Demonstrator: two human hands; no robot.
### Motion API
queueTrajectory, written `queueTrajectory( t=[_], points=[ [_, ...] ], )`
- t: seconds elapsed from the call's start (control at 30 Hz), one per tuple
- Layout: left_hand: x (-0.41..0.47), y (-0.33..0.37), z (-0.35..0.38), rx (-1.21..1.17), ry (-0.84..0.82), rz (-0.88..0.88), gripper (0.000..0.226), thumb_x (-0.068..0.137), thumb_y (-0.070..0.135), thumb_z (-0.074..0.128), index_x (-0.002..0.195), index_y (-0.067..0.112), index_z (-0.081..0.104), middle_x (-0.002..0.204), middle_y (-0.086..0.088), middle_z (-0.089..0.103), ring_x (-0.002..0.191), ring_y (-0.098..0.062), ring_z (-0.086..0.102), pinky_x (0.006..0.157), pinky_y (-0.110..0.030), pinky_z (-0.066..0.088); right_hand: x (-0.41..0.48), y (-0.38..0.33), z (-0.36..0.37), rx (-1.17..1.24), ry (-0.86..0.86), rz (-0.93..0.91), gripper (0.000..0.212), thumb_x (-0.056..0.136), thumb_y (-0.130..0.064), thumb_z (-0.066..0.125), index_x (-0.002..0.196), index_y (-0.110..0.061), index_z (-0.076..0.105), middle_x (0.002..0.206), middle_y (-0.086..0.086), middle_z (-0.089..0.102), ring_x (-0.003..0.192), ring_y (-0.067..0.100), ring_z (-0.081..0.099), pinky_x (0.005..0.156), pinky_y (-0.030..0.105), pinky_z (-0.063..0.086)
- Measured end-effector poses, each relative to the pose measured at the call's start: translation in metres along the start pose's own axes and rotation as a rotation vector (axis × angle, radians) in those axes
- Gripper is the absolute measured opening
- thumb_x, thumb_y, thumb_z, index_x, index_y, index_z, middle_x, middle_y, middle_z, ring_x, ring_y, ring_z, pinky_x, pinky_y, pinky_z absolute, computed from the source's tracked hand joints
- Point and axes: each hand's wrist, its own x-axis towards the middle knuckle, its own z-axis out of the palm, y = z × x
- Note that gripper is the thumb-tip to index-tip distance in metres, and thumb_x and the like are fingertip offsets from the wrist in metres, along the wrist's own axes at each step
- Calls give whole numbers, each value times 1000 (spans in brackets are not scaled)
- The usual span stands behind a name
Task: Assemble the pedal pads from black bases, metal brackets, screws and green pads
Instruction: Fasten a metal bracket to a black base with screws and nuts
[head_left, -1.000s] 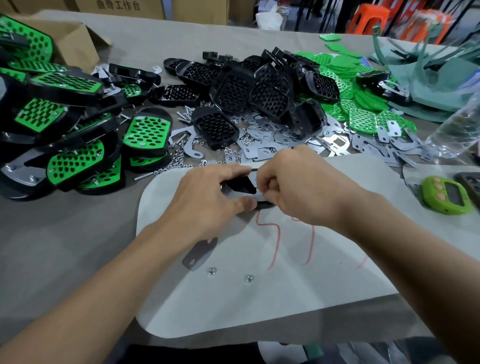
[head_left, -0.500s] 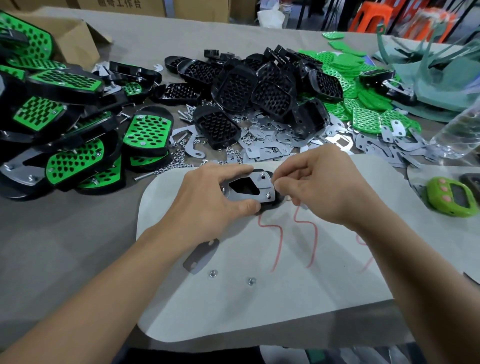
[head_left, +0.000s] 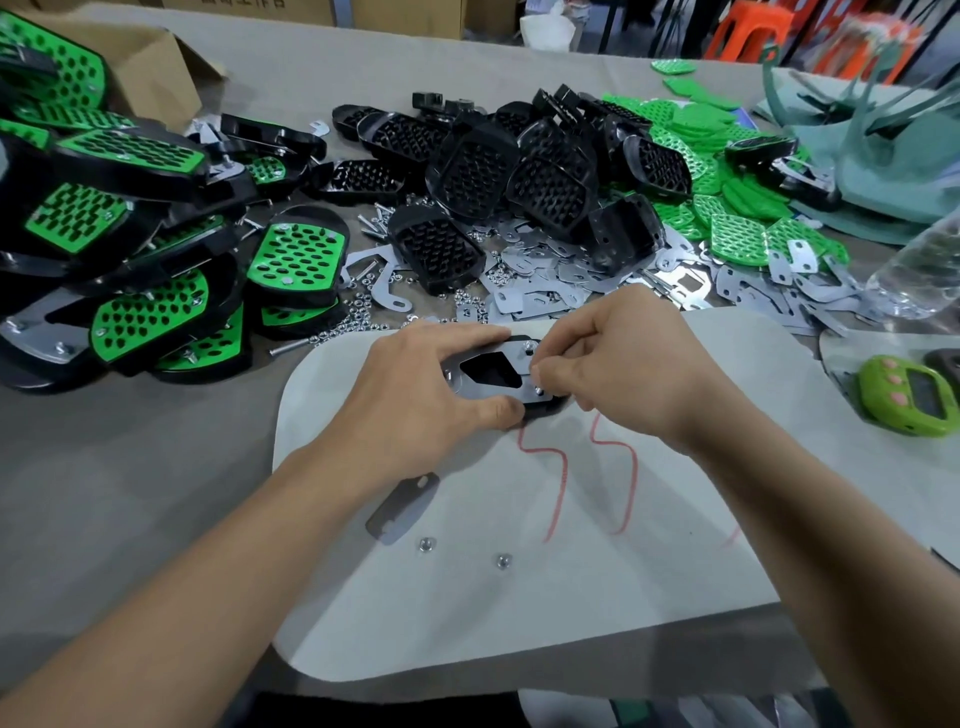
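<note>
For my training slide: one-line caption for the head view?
Left hand grips a black base topped by a metal bracket; right hand fingertips at its edge.

the light is even and quite bright, coming from above. only soft, weak shadows fall on the white rounded work mat (head_left: 519, 597). the wide lens bends the edges, and the clear plastic bottle (head_left: 924, 275) on the right looks smeared.

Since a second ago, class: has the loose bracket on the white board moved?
No: the loose bracket keeps its spot left of the red marks.
</note>
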Motion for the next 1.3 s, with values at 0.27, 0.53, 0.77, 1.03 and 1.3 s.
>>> queueTrajectory(
  t=[0.27,0.53,0.77,1.03,1.3],
  points=[
    [1,-1,0,-12,10,-14,70,60,54,90,126,48,67,120,17,65,104,7,52,82,5,32,-9,3,-3,-119,-12,-112,17,84,-19,71,71,-29,76,55,-5,67,55,15,66,55,25,53],
    [2,0,0,-15,-1,-16,70,59,54,91,125,49,68,118,15,66,105,1,55,83,3,33,-10,-5,-6,-245,-28,-140,15,80,-14,73,70,-25,77,53,-14,65,58,5,64,52,12,47],
    [2,0,1,-1,-4,-15,68,61,54,90,125,49,68,116,15,67,104,0,58,81,2,35,-9,-9,-3,-339,-14,-157,17,83,-25,76,68,-21,69,58,-5,66,57,9,62,65,31,56],
    [2,1,0,5,0,-16,69,60,51,90,125,49,68,114,14,67,99,-1,56,79,2,34,-5,-8,-4,-370,-65,-179,17,78,-11,73,69,-23,67,60,-7,68,60,7,60,64,20,52],
    [2,1,0,0,-7,-9,68,62,52,90,126,48,68,115,13,67,102,-1,58,82,2,35,-4,-11,-5,-476,-52,-268,18,83,-21,70,66,-15,66,55,4,61,63,24,56,68,37,55]
  ],
)
